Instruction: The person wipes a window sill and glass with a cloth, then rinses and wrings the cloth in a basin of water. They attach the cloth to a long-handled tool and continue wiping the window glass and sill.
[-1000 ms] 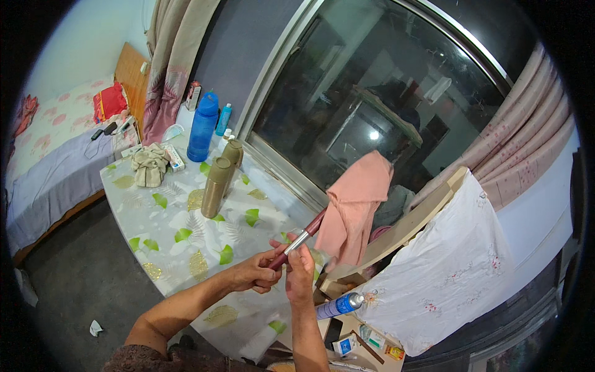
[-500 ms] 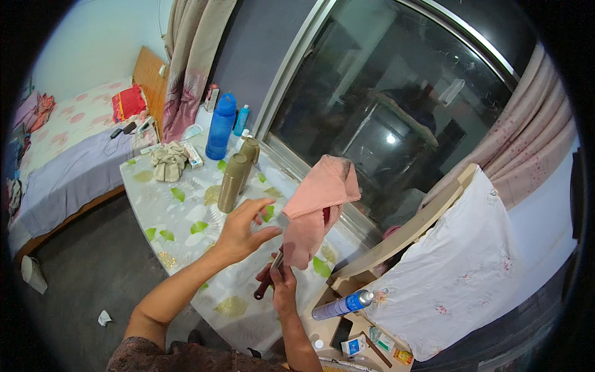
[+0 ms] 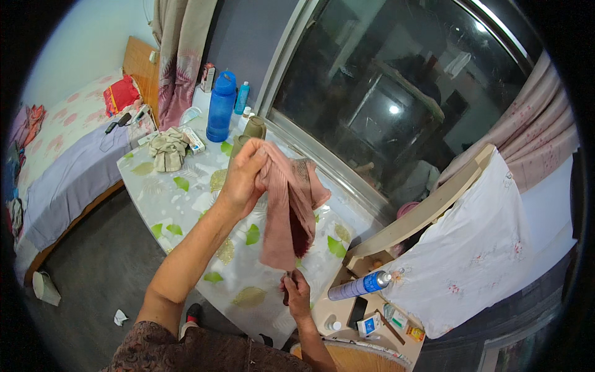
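Note:
My left hand (image 3: 243,180) pinches the upper edge of a pink cloth (image 3: 282,217) above the table, and its folds hang down. Under the cloth shows a dark red, fuzzy-looking part (image 3: 302,239); the cloth hides most of it. Below, my right hand (image 3: 299,292) is closed round the reddish-brown handle (image 3: 286,298) of a tool whose head is covered, so I cannot tell its kind. Just behind my left hand stand two gold-toned flasks (image 3: 255,128), one largely hidden by the fingers.
The table (image 3: 192,248) has a leaf-patterned cover. On it stand a blue water bottle (image 3: 221,111) and a crumpled pale cloth (image 3: 168,152). A spray can (image 3: 359,286) and small boxes (image 3: 369,325) lie at right, beside a white cloth cover (image 3: 471,260). A window (image 3: 396,111) borders the back.
My left hand, open and apart from the cloth before, has moved up and taken hold of it. The cloth hangs lower and further left, exposing more dark red. The view has shifted slightly.

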Available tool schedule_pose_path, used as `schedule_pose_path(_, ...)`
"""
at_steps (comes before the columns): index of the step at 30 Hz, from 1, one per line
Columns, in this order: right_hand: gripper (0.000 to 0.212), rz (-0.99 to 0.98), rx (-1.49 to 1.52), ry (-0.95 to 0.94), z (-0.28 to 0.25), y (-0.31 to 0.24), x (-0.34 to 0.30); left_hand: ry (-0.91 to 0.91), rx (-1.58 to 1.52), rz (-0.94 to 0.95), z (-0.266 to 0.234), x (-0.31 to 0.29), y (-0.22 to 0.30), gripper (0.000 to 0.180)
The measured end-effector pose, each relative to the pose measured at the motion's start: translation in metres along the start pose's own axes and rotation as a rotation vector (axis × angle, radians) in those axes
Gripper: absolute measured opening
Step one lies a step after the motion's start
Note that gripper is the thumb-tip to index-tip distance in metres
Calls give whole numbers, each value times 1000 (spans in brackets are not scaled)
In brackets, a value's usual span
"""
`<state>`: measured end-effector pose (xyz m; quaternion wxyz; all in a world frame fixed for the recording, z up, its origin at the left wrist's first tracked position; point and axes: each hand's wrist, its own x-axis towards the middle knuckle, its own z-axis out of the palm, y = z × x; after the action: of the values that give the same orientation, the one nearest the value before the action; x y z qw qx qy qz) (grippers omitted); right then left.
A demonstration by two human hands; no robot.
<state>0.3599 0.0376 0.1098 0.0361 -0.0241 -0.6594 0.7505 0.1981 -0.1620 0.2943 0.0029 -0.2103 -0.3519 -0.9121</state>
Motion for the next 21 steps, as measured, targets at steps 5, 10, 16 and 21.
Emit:
schedule_pose_path(5,34,71,-139,156,18,3,-3,-93,88,-45,-17,29,21,18)
schedule_pose_path(10,42,-6,-202,279,8,15,-28,-290,392,-3,-6,51,57,16)
schedule_pose_path(16,37,46,-375,378,-26,-27,-79,-440,946,393,14,80,90,20)
schedule_pose_path(21,37,67,-618,362,-51,-57,-116,-536,1029,392,49,86,103,27)
